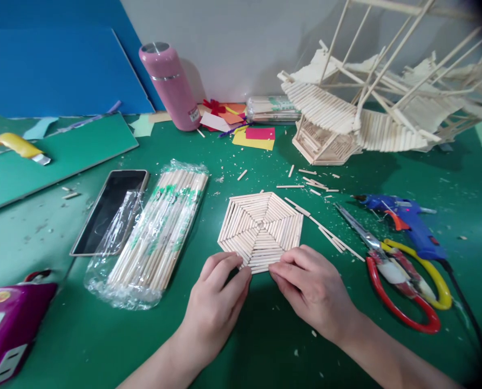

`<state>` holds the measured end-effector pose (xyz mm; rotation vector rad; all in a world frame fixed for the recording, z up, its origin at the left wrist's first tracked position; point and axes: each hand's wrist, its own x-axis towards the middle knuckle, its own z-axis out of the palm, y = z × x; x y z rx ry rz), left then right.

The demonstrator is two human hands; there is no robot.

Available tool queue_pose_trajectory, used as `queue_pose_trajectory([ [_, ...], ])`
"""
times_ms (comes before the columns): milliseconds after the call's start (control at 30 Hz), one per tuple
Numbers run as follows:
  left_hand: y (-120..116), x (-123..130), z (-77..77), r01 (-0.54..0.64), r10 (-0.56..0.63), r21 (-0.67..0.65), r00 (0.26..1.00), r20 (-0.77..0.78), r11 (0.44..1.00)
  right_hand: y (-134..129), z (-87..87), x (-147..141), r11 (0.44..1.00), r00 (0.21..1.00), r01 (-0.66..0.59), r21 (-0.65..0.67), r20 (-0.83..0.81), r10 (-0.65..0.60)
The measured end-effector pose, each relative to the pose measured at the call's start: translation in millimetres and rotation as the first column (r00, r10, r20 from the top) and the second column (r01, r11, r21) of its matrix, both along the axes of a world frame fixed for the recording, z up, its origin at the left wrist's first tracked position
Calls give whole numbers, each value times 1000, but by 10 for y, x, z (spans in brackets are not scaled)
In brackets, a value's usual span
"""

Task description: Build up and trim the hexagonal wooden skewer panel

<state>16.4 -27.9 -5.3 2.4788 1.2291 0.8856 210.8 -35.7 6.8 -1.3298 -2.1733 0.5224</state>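
Note:
A flat polygonal panel (260,229) of short wooden sticks, laid in rings around a centre, rests on the green table. My left hand (220,297) pinches the panel's near left corner, thumb and fingers together. At the near right corner, my right hand (311,289) has its fingers closed on the panel's edge. Fingertips of both hands hide parts of the near edge. Right of the panel lie several thin loose sticks (332,237), touched by neither hand.
Left are a bag of sticks (160,232), a phone (103,216), a purple power strip (18,324) and a yellow cutter (18,146). Right are scissors (402,275) and a blue glue gun (406,221). Behind stand a pink flask (171,89) and a stick model (325,108).

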Motion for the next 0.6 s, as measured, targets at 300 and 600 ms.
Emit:
queue_pose_trajectory([
  [300, -3, 4, 31, -11, 11, 4, 1000, -7, 1000, 4, -23, 36, 998, 991, 58, 17, -125, -56],
  [600, -9, 10, 29, -10, 12, 33, 999, -41, 999, 185, 82, 101, 998, 994, -68, -9, 85, 68],
])
